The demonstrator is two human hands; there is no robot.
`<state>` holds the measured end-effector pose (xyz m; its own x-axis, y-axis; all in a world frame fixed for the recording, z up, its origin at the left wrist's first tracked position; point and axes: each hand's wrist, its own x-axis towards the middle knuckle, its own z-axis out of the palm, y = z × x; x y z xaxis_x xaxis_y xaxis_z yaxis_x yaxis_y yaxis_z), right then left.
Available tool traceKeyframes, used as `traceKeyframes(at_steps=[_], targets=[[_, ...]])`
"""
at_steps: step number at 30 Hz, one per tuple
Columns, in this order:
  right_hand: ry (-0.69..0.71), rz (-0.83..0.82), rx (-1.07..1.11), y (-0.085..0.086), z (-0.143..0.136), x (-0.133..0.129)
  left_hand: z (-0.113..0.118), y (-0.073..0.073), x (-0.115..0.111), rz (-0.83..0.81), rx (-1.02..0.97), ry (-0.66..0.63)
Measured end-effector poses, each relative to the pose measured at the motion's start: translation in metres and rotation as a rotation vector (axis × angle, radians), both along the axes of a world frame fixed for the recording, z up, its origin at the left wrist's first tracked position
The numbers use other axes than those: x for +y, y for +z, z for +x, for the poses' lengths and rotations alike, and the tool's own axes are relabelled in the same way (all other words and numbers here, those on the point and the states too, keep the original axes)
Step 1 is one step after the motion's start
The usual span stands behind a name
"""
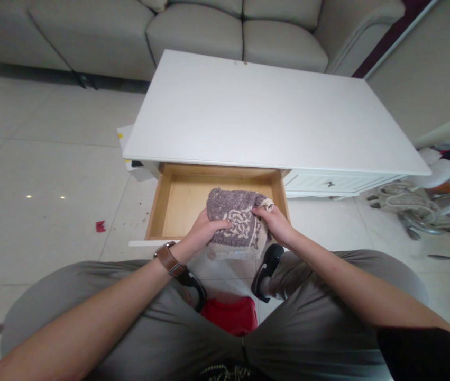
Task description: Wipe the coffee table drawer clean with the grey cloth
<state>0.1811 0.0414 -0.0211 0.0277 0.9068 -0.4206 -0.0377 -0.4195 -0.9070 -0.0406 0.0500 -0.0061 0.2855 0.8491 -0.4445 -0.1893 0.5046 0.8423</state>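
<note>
A folded purple-grey cloth (240,219) with a cream pattern is held over the front of an open wooden drawer (181,196). My left hand (204,230) grips its left side, with the thumb on top and the other fingers hidden under it. At the cloth's right edge, my right hand (274,219) pinches a corner near a rolled cream bit. The drawer is pulled out of a white low table (280,116), and its visible inside shows bare wood.
Grey sofa (196,32) behind the table. A closed drawer front (320,181) is at the right. Cables and clutter (419,206) lie on the floor at the far right. A red object (230,315) is between my feet, a red scrap (100,226) on the left floor.
</note>
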Motion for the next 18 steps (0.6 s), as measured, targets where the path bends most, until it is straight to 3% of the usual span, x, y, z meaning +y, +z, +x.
traceKeyframes(at_steps=[6, 18], targets=[[0.008, 0.002, 0.007, 0.0010, -0.0011, 0.0001, 0.0023, 0.0056, -0.0011, 0.027, 0.035, 0.005], [0.008, 0.005, -0.001, 0.0019, -0.0015, -0.0001, 0.0014, -0.0012, -0.0008, 0.008, 0.051, 0.025]])
